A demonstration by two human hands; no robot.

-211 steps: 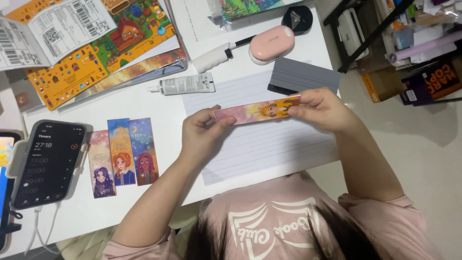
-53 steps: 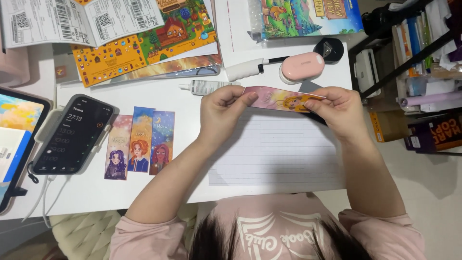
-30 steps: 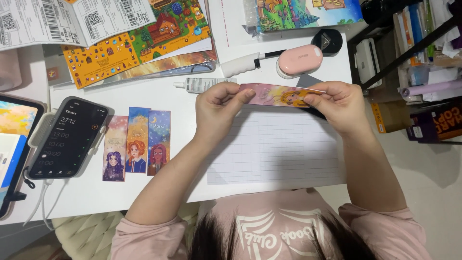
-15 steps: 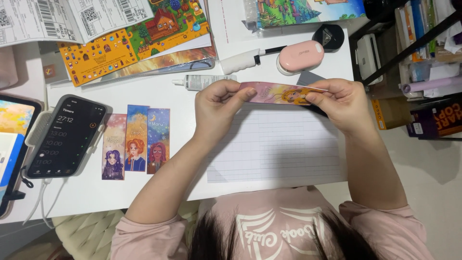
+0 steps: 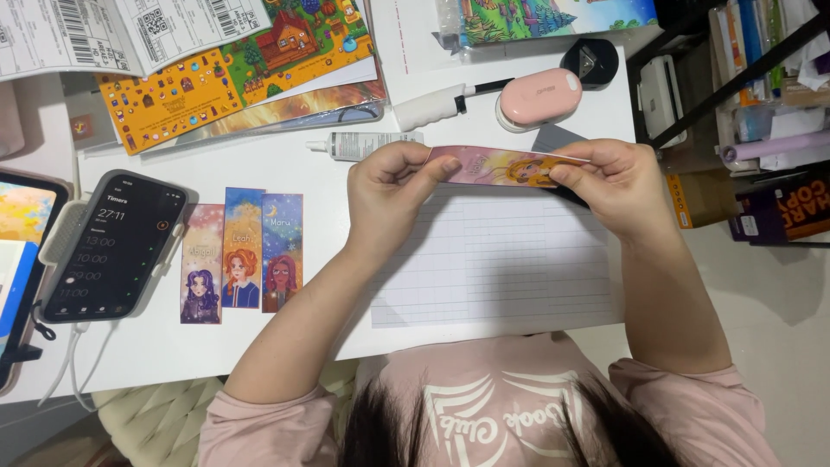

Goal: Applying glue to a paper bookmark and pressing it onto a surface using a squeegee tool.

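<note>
Both hands are up over the white desk (image 5: 285, 164), near its far edge. The left hand (image 5: 389, 195) pinches one end of a long illustrated bookmark (image 5: 497, 166), the right hand (image 5: 609, 186) pinches the other end, so the strip hangs level between them, just above the lined sheet of paper (image 5: 493, 259). Fingers closed tight on it at both ends. Just beyond lies a small white tube (image 5: 367, 144) and a pink oval case (image 5: 538, 98). Toward the desk's left end, three more bookmarks (image 5: 242, 255) lie side by side, next to a black phone (image 5: 112, 246) on its stand.
</note>
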